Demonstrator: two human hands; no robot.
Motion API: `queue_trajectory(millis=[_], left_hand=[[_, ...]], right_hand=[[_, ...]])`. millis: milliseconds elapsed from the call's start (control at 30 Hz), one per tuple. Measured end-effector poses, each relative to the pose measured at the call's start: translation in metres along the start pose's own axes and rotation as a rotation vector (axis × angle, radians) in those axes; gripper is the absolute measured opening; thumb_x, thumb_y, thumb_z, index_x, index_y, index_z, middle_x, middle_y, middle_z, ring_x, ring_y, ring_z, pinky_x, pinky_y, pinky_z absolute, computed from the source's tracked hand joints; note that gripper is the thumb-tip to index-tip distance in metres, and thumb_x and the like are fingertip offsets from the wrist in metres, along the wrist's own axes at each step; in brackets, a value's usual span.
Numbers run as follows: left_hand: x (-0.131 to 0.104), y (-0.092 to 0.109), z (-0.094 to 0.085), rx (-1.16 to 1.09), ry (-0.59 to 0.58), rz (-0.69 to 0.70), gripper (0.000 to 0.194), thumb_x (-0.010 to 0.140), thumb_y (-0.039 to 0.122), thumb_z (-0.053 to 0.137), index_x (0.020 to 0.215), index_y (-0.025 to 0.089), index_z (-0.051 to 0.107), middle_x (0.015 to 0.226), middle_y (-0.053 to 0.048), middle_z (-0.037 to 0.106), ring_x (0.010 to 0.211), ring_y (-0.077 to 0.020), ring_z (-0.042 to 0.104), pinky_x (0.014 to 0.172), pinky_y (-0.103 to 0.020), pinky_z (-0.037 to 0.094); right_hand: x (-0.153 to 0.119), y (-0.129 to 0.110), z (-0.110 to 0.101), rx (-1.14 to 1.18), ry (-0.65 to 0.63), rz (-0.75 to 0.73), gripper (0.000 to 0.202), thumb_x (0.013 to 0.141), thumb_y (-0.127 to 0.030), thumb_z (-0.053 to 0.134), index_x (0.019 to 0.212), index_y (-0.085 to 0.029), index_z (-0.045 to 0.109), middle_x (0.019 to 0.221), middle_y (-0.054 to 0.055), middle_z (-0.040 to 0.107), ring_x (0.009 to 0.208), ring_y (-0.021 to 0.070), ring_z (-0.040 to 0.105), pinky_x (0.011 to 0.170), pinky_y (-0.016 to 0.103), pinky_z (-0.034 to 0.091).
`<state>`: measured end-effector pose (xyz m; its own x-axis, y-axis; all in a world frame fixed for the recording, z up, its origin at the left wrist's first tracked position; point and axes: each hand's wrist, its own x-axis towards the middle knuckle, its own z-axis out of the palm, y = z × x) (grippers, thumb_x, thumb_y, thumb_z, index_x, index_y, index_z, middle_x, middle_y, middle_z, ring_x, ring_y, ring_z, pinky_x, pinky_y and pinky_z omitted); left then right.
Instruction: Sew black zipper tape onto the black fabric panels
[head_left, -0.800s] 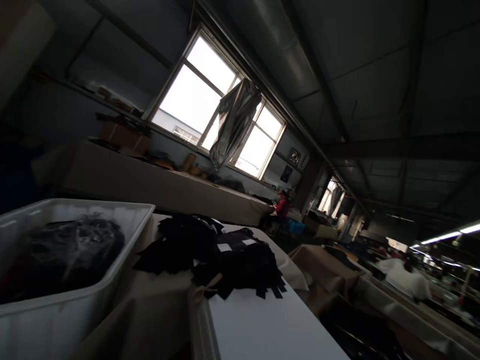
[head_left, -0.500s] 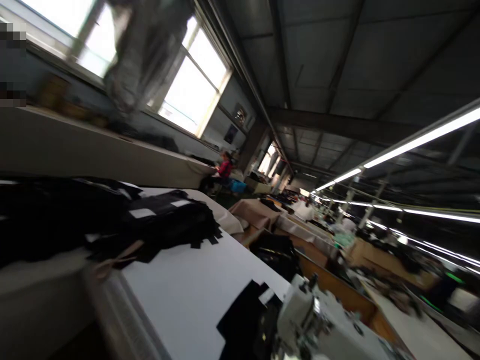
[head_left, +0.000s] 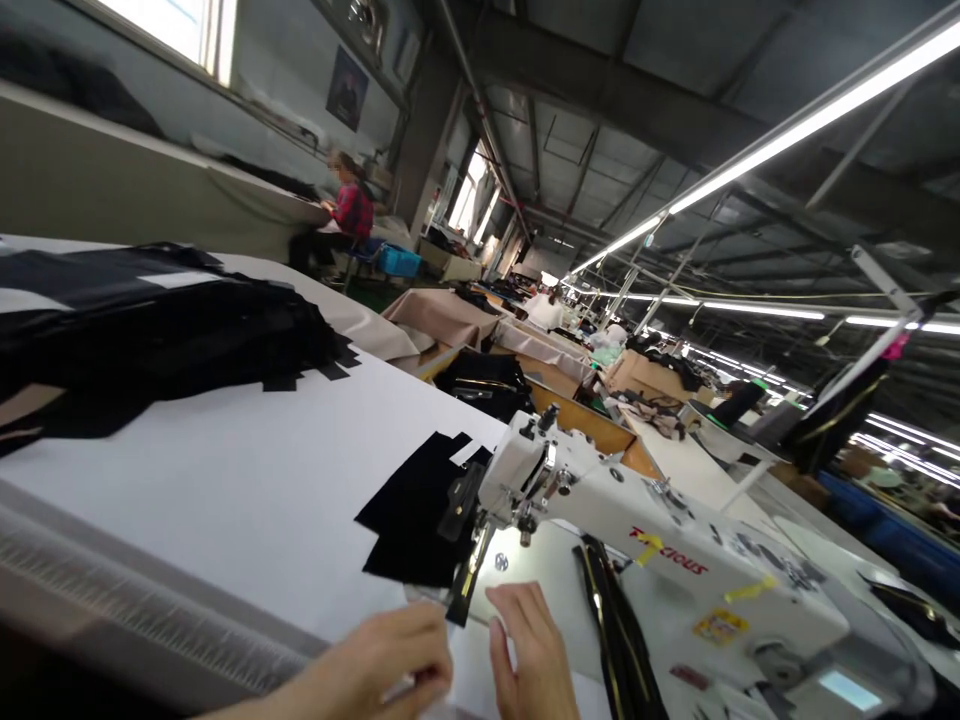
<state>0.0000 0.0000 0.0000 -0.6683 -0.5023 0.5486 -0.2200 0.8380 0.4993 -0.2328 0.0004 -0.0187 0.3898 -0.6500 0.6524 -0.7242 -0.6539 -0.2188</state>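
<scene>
My left hand [head_left: 394, 660] is at the bottom centre, fingers curled in toward the thumb, beside the near end of a short black zipper strip [head_left: 469, 580] with gold teeth. Whether anything is between those fingers cannot be made out. My right hand [head_left: 532, 650] is open, fingers bent and thumb apart, over the bed of a white sewing machine [head_left: 615, 530]. The strip runs out from under the machine's needle area. Black fabric pieces [head_left: 412, 510] lie on the white table just left of the machine head. A long black zipper length [head_left: 615, 630] hangs over the bed to the right.
A big stack of black cut pieces [head_left: 172, 340] covers the table's left side. A ruler strip [head_left: 150, 590] runs along the near edge. Behind the machine is a wooden bin [head_left: 589, 420] with black goods beside it. A person in red [head_left: 352, 210] sits farther back.
The view has swung right and down. Both my hands and the zipper strip at the machine now show, with much more of the sewing machine in sight.
</scene>
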Motion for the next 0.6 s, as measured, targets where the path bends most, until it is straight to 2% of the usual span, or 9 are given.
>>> queue_trajectory(millis=[100,200,267,333,400,500,600], left_hand=[[0.024,-0.048,-0.013,0.110,0.008,-0.055,0.015,0.095,0.010,0.050,0.098,0.020,0.061,0.098,-0.004,0.063,0.091,-0.0198,0.060,0.077,-0.027,0.048],[0.042,-0.077,-0.010,0.183,-0.052,-0.056,0.036,0.082,0.006,0.067,0.114,0.019,0.059,0.112,-0.004,0.062,0.102,-0.0236,0.059,0.091,-0.032,0.048],[0.049,-0.085,-0.001,0.224,-0.093,-0.036,0.041,0.076,0.002,0.069,0.112,0.017,0.059,0.111,-0.005,0.062,0.101,-0.0254,0.059,0.091,-0.035,0.048],[0.051,-0.088,0.009,0.261,-0.123,-0.006,0.032,0.078,-0.003,0.061,0.105,0.014,0.061,0.106,-0.007,0.063,0.099,-0.0271,0.058,0.089,-0.037,0.048],[0.050,-0.090,0.015,0.286,-0.138,0.023,0.032,0.078,-0.009,0.050,0.099,0.013,0.061,0.106,-0.009,0.064,0.101,-0.0287,0.056,0.091,-0.040,0.047],[0.049,-0.094,0.014,0.271,-0.120,0.042,0.033,0.078,-0.011,0.047,0.094,0.014,0.060,0.107,-0.008,0.064,0.102,-0.0270,0.055,0.093,-0.038,0.045],[0.050,-0.099,0.008,0.205,-0.112,0.053,0.024,0.081,-0.006,0.058,0.086,0.017,0.055,0.098,-0.003,0.061,0.090,-0.0208,0.054,0.082,-0.031,0.045]], right_hand=[[0.012,0.001,0.011,0.044,-0.047,0.060,0.039,0.090,0.000,0.039,0.117,-0.024,0.052,0.101,0.007,0.062,0.092,0.0246,0.058,0.076,0.040,0.052],[0.023,0.006,0.018,0.091,-0.079,0.106,0.037,0.090,0.002,0.039,0.113,-0.022,0.055,0.101,0.006,0.060,0.094,0.0235,0.056,0.079,0.039,0.050],[0.026,0.009,0.020,0.123,-0.094,0.116,0.038,0.088,0.004,0.040,0.110,-0.022,0.056,0.102,0.006,0.059,0.095,0.0226,0.056,0.081,0.037,0.050],[0.025,0.011,0.020,0.150,-0.111,0.114,0.043,0.085,0.007,0.041,0.113,-0.023,0.057,0.106,0.006,0.058,0.097,0.0221,0.056,0.082,0.036,0.050],[0.023,0.013,0.021,0.167,-0.120,0.111,0.050,0.082,0.008,0.042,0.118,-0.023,0.056,0.108,0.007,0.058,0.098,0.0224,0.056,0.082,0.036,0.050],[0.018,0.014,0.024,0.175,-0.127,0.113,0.053,0.081,0.007,0.041,0.124,-0.022,0.055,0.110,0.008,0.057,0.098,0.0236,0.054,0.082,0.038,0.051],[0.016,0.016,0.027,0.184,-0.131,0.122,0.053,0.084,0.006,0.040,0.126,-0.020,0.055,0.113,0.010,0.055,0.100,0.0240,0.053,0.085,0.040,0.050]])
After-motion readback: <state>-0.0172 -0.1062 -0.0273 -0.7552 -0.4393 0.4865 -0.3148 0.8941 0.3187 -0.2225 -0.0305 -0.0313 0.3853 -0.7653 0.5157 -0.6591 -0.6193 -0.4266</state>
